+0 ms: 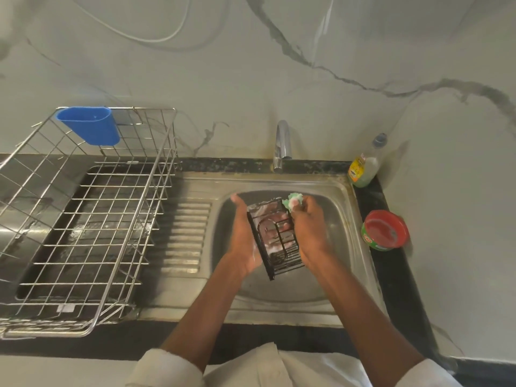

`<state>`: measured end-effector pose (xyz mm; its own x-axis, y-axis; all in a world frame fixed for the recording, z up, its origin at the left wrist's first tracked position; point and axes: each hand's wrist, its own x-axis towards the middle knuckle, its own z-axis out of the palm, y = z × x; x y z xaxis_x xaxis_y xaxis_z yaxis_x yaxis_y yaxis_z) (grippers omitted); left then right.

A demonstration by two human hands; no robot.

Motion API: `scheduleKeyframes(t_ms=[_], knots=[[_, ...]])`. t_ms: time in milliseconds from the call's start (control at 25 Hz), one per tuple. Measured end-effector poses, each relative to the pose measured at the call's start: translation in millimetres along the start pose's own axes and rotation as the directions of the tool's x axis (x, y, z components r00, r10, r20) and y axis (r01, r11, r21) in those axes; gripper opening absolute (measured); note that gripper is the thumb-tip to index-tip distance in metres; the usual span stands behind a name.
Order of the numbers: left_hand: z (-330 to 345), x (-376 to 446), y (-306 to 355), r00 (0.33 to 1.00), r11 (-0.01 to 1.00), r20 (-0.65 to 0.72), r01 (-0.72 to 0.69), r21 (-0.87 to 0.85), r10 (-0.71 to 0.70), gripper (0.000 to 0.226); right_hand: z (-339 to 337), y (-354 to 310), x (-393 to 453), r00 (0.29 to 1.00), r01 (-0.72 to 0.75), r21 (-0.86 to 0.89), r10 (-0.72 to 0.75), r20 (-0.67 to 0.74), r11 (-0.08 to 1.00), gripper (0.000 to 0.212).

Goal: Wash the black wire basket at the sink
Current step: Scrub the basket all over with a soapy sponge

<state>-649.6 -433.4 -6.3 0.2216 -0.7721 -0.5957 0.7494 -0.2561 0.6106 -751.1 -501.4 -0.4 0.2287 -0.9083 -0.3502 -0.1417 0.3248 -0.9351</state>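
Black wire makes up the small basket [275, 237], held tilted over the sink [346, 219] bowl, its open face turned toward the camera and streaked with white suds. The left hand [243, 241] cradles it from the left side, palm against the frame and fingers spread behind the mesh — a flat, supporting hold, not a closed fist. The right hand [308, 224] presses against the basket's right edge, its fingers clamped on a green sponge [291, 201] at the far top corner.

By my reckoning the basket is light and stiff, but soapy wire slips easily; the thicker outer frame looks the safest place to grip, not the thin inner bars.

Behind the bowl stands the tap [282, 146], with no water visibly running. A soap bottle [364, 169] and a red-topped tub [385, 230] sit on the counter to the right — a steel dish rack [83, 219] with a blue cup [89, 124] stands on the left.
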Motion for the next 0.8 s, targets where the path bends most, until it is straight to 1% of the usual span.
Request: scheduleKeyframes(t_ms=[40,80,160,200,240,320,360,400,440,480,520,600,640,680,720,760,800], knots=[[-5.2,2.5,-0.5,0.999,0.999,0.032,0.006,-0.041,-0.004,0.116,1.4,-0.8,-0.4,0.999,0.043,-0.068,-0.043,-0.005,0.997,0.012],[-7.5,2.6,0.2,0.997,0.998,0.074,0.003,-0.068,0.002,0.118,1.8,-2.2,0.4,0.993,0.115,-0.169,-0.118,-0.006,0.979,0.012],[-6.9,2.1,0.9,0.989,0.995,0.145,0.019,-0.1,-0.004,0.118,0.8,-1.0,0.0,0.96,0.268,-0.392,-0.279,0.03,0.88,0.008],[-7.1,5.8,0.3,0.988,0.993,0.155,0.02,-0.116,-0.002,0.119,-1.2,-1.0,0.5,0.943,0.31,-0.488,-0.331,0.046,0.816,0.006],[-5.2,6.9,0.0,0.985,0.988,0.17,0.031,-0.15,-0.005,0.119,-4.3,-3.0,0.3,0.92,0.335,-0.596,-0.39,0.038,0.73,0.007],[-6.5,13.6,-0.5,0.987,0.972,0.163,0.032,-0.233,0.007,0.118,-7.1,-5.0,-0.6,0.835,0.357,-0.776,-0.55,0.016,0.519,0.016],[-8.3,17.8,-1.2,0.989,0.961,0.148,0.032,-0.274,0.01,0.115,-6.0,-3.9,-2.2,0.808,0.39,-0.786,-0.588,0.042,0.479,0.019],[-9.4,21.1,-1.2,0.989,0.954,0.146,0.034,-0.299,0.01,0.112,-2.5,-4.0,-3.8,0.801,0.452,-0.745,-0.591,0.097,0.49,0.021],[-11.4,23.9,-0.7,0.989,0.952,0.15,0.04,-0.303,0.007,0.107,2.2,-3.7,-4.9,0.804,0.513,-0.679,-0.572,0.164,0.526,0.026],[-11.2,24.0,0.2,0.988,0.952,0.152,0.043,-0.302,0.003,0.102,6.1,-5.9,-4.4,0.814,0.536,-0.629,-0.544,0.206,0.564,0.03],[-11.7,25.1,-0.2,0.99,0.958,0.142,0.037,-0.286,0.004,0.096,8.1,-11.0,-1.9,0.824,0.524,-0.61,-0.535,0.187,0.594,0.03],[-11.4,26.3,-0.3,0.989,0.958,0.148,0.041,-0.283,0.001,0.083,10.4,-25.4,6.9,0.83,0.452,-0.625,-0.556,0.034,0.636,0.022],[-10.7,24.8,0.6,0.985,0.957,0.171,0.055,-0.284,-0.005,0.075,10.6,-30.5,9.0,0.82,0.431,-0.662,-0.572,0.004,0.613,0.016],[-11.0,24.2,0.6,0.985,0.955,0.171,0.052,-0.291,-0.001,0.068,12.9,-30.8,8.8,0.81,0.437,-0.703,-0.586,0.035,0.562,0.014],[-10.3,22.9,0.8,0.987,0.953,0.16,0.043,-0.299,0.006,0.062,16.9,-28.5,6.0,0.801,0.477,-0.722,-0.586,0.123,0.501,0.018],[-11.1,22.8,0.5,0.987,0.951,0.16,0.043,-0.307,0.007,0.059,21.1,-22.7,1.3,0.792,0.535,-0.705,-0.567,0.226,0.466,0.022],[-10.6,22.0,2.0,0.986,0.951,0.168,0.044,-0.306,0.008,0.058,24.1,-18.7,-4.0,0.79,0.573,-0.664,-0.54,0.291,0.481,0.026]])
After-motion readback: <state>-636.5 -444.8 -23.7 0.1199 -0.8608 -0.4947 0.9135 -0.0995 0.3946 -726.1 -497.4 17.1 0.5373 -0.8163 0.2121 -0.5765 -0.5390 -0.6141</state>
